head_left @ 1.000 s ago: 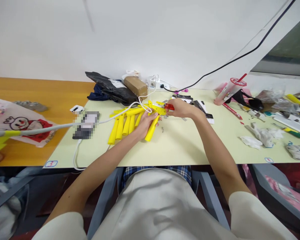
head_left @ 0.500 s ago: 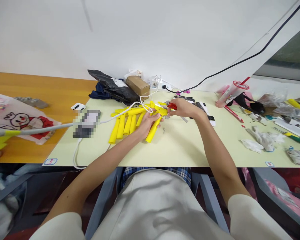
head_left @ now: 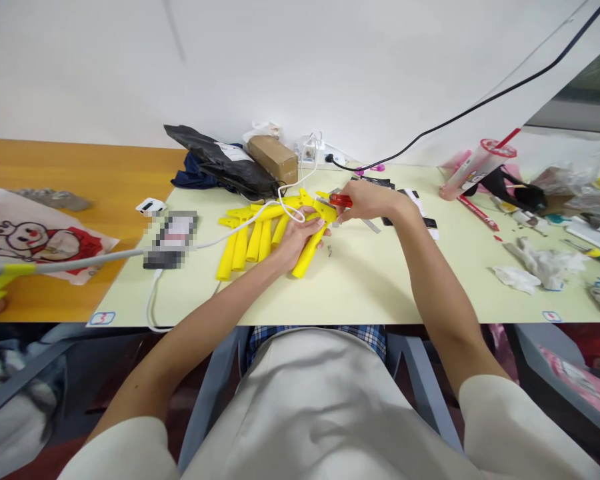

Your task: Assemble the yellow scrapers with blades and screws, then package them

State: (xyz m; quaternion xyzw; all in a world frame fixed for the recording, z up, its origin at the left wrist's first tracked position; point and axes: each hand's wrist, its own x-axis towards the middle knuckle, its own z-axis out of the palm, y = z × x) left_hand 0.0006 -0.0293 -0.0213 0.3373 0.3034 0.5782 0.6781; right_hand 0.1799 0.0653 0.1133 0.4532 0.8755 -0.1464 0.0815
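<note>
My left hand (head_left: 296,241) is closed around a yellow plastic scraper (head_left: 307,257), its tubular handle slanting toward me. In my right hand (head_left: 369,199) is a small red-handled tool (head_left: 341,200), held against the scraper's wider head. My fingers hide the tool's tip. Several more yellow scrapers (head_left: 240,248) lie side by side just left of my left hand. A thin metal strip (head_left: 371,226) rests on the table beneath my right hand, and a small metal piece (head_left: 329,251) lies near the held handle.
A white cable (head_left: 220,239) crosses over the scrapers from a pixelated device (head_left: 173,240). Behind are a black plastic bag (head_left: 225,163), a cardboard box (head_left: 274,159) and a power socket (head_left: 309,152). To the right stand a tilted pink cup (head_left: 480,170), a red marker (head_left: 479,213) and crumpled tissues (head_left: 545,263).
The view has shifted slightly. Both hands still hold the scraper and red tool together; the tool has turned a little against the scraper's head.
</note>
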